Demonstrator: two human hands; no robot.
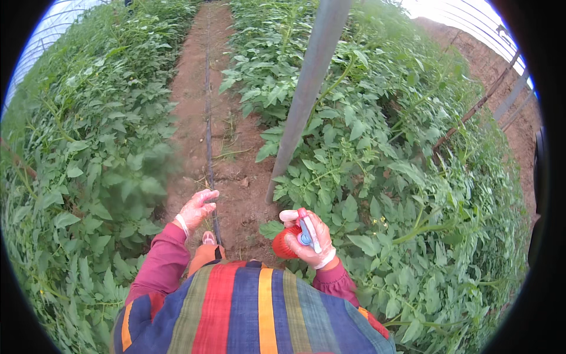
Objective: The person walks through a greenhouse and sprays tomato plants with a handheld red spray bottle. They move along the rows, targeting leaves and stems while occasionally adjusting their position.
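Observation:
My right hand [324, 239], in a thin clear glove, is wrapped around the neck of a red spray bottle [284, 244]. The bottle's ribbed body leans out to the left of the palm, and its trigger head [310, 229] in red, white and blue lies under my fingers. My left hand [196, 211], gloved the same way, hovers over the soil path with thumb and fingers apart and nothing visible in it. Just beyond the bottle grow leafy tomato plants [345, 163], with small yellow flowers [379, 222] to the right of my right hand.
A slanting metal post [305, 93] rises between the path and the right-hand row. Along the bare soil path [234, 177] runs a black drip hose [208, 119]. Dense plants [106, 146] line the left. A brown stake [477, 106] leans among the plants at far right, before an earth wall [468, 48].

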